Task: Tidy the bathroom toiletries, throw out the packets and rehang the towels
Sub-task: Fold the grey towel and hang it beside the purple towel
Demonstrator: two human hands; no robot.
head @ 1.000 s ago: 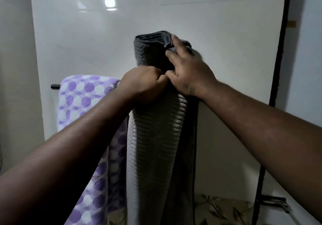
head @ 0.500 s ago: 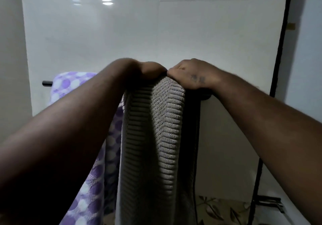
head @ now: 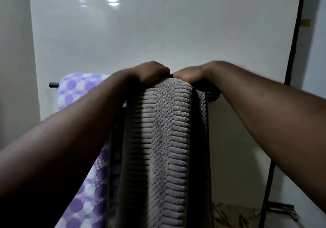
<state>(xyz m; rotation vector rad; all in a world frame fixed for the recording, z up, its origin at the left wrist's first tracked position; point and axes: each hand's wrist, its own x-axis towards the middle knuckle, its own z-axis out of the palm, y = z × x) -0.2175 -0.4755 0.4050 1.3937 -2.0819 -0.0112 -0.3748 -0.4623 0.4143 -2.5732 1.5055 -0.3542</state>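
Observation:
A grey ribbed towel [head: 164, 139] hangs in long folds over a dark towel rail [head: 53, 85] on the white wall. My left hand [head: 151, 71] and my right hand [head: 191, 73] sit side by side on the towel's top fold, fingers curled over it and down behind, so the fingertips are hidden. A purple and white dotted towel [head: 77, 88] hangs on the same rail just to the left, partly behind my left forearm. The rail's right end [head: 214, 96] shows under my right wrist.
A glossy white tiled wall [head: 158, 33] fills the background with a lamp reflection at the top. A thin black vertical frame [head: 292, 51] runs down the right side. Patterned floor tiles [head: 234, 213] show at the bottom right.
The raised top of the grey towel has come down over the rail. Both hands dropped from holding it up to resting level on the top fold, knuckles together.

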